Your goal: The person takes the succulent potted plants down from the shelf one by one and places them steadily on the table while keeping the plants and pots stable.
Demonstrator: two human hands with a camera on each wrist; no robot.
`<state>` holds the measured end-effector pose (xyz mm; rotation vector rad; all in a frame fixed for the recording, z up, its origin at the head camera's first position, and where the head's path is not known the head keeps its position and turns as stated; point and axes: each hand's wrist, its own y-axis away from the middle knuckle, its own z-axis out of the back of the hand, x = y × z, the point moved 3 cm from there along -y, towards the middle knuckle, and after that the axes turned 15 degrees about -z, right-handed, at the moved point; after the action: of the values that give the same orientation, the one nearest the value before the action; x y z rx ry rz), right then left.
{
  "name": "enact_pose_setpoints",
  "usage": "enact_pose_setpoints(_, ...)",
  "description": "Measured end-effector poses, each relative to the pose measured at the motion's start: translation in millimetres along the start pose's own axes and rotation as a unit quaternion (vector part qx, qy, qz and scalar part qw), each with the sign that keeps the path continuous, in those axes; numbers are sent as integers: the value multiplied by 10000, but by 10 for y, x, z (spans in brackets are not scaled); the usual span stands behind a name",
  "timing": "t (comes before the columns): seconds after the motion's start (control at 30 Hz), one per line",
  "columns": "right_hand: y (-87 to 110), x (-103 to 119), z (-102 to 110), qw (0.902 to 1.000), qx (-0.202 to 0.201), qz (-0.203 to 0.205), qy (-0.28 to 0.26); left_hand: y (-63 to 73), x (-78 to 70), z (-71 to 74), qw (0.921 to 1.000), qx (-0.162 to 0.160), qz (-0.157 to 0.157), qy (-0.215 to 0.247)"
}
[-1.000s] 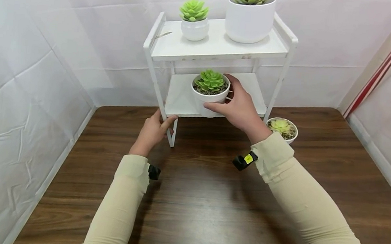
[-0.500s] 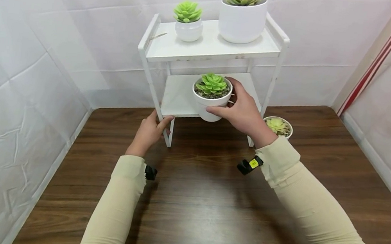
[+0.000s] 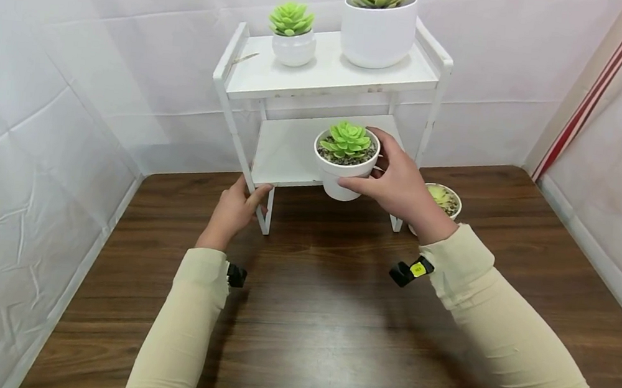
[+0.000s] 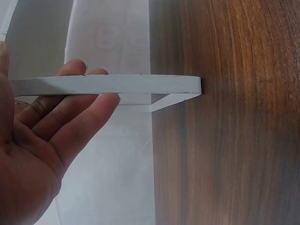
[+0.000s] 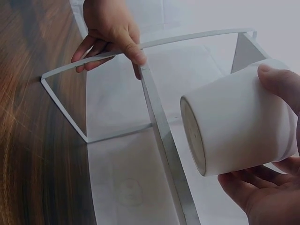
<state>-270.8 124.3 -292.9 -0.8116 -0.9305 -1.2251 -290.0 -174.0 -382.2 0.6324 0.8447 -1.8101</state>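
Note:
My right hand [image 3: 399,180] grips a white potted succulent [image 3: 340,181] by its side, thumb in front and fingers behind. The pot is at the front edge of the lower tier of a white two-tier shelf [image 3: 287,148]. In the right wrist view the pot [image 5: 243,117] is tilted on its side in the picture, its round base apart from the tier's edge. At the shelf's front left, my left hand [image 3: 230,211] grips the leg, thumb by the lower tier's corner. The left wrist view shows its fingers curled about the white leg [image 4: 140,84].
On the upper tier stand a small potted succulent [image 3: 294,49] and a larger white pot [image 3: 378,35] with a reddish-green succulent. Another potted succulent [image 3: 445,201] is on the brown table [image 3: 304,318], right of the shelf, partly behind my right wrist. White sheeting [image 3: 97,73] surrounds the table.
My right hand has drawn the potted succulent forward and slightly right, off the lower tier toward me. The left hand keeps its grip on the leg. The head view has shifted a little.

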Motion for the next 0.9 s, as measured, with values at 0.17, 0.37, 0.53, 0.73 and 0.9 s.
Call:
enact_pose_setpoints(0.17, 63, -6, 26, 9998, 42, 81, -167, 2, -8, 0, 10000, -16, -30, -6)
enact_pose_setpoints(0.37, 123, -36, 67, 9997, 44, 41, -230, 9, -13, -4, 10000, 8, -44, -11)
enact_pose_setpoints(0.53, 179, -65, 108, 9995, 98, 104, -275, 10, -27, -9, 9999, 18, -113, -22)
enact_pose_setpoints(0.73, 240, -105, 141, 9980, 229, 246, -541, -1, -28, -8, 9999, 17, -95, -58)
enact_pose_setpoints(0.9, 278, -179, 183, 9975, 315, 236, -585, -5, -22, -7, 9999, 37, -63, -80)
